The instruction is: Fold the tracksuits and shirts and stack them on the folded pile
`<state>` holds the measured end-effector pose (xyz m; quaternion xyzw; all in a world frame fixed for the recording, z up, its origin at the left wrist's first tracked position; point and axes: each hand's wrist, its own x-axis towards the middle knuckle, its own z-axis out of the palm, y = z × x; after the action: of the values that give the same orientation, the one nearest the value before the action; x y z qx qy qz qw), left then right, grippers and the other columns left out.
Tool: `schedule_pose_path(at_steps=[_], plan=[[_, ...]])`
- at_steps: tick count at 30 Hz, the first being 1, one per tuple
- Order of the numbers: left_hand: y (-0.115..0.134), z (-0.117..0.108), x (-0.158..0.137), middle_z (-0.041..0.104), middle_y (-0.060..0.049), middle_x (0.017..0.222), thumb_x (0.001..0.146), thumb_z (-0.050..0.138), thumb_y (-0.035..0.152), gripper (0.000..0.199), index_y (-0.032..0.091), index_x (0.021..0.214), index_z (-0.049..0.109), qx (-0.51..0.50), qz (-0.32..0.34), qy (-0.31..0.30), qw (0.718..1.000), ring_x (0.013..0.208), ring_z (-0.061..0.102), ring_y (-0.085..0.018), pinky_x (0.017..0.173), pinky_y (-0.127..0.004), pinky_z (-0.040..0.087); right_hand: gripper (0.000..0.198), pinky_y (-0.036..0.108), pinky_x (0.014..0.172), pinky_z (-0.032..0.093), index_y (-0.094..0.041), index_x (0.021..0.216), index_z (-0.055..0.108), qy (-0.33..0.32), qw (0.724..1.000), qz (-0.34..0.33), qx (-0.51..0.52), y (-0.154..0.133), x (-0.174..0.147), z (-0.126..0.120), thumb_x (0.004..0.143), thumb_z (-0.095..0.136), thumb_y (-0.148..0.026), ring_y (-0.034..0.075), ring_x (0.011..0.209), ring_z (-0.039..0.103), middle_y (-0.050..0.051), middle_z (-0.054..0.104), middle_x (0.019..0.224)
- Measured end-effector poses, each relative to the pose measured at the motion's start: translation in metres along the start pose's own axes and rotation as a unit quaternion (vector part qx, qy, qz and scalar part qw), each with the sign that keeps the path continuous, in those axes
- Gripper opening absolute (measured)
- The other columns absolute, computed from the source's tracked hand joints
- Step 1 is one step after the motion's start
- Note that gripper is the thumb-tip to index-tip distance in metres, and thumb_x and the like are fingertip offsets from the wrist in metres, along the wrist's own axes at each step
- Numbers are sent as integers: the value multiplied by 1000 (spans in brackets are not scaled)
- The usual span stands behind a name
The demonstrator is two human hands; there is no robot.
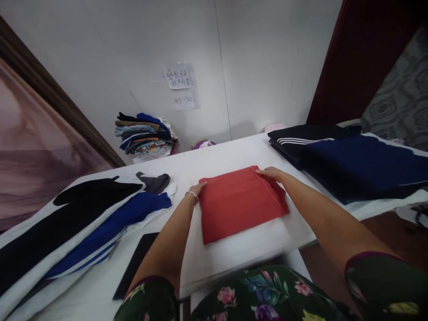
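A red folded garment [239, 203] lies nearly flat on the white table in front of me. My left hand [198, 191], with a bracelet at the wrist, holds its upper left edge, the thumb on top and the other fingers mostly hidden. At the upper right corner, my right hand [272, 174] grips the same cloth between thumb and fingers. Beyond that corner, the garment's right side shows a loose, folded-over layer that sticks out past the main rectangle.
On the left lie black clothing [96, 200] and a blue striped garment [110, 227]. A black flat item [137, 265] is beside my left forearm. Dark folded clothes [354, 165] are piled on the right. A stack of folded clothes [145, 133] stands by the wall.
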<state>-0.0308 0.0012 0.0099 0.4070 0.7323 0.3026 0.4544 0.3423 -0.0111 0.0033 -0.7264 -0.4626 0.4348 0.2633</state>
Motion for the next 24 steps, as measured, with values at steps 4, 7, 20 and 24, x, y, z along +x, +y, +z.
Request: schedule_pose_path(at_steps=[4, 7, 20, 24], plan=[[12, -3, -11, 72, -13, 89, 74, 66, 35, 25, 14, 88, 65, -76, -22, -62, 995, 86, 68, -24, 65, -29, 58, 53, 32, 68, 55, -10, 84, 67, -86, 994, 26, 58, -9, 4, -3, 57, 78, -54, 27, 84, 67, 16, 71, 95], [18, -5, -18, 73, -12, 83, 77, 61, 28, 16, 14, 83, 66, -121, -24, -121, 985, 83, 69, -23, 70, -31, 59, 41, 30, 70, 57, -11, 85, 66, -132, 985, 21, 106, -12, 2, -5, 60, 80, -41, 25, 85, 68, 14, 71, 96], [86, -56, -67, 73, -9, 89, 57, 70, 16, 34, 10, 90, 65, -220, 196, -155, 943, 95, 66, -28, 86, -43, 54, 48, 39, 81, 56, -15, 104, 63, -103, 957, -185, 197, -81, -51, -66, 58, 78, -15, 24, 89, 67, 9, 71, 99], [134, -85, -93, 70, -4, 99, 54, 77, 17, 45, 12, 97, 63, -218, 381, -102, 893, 101, 61, -24, 97, -45, 46, 41, 39, 84, 54, -14, 96, 66, -27, 912, -375, 166, -127, -67, -97, 57, 79, -17, 22, 86, 66, 4, 71, 91]])
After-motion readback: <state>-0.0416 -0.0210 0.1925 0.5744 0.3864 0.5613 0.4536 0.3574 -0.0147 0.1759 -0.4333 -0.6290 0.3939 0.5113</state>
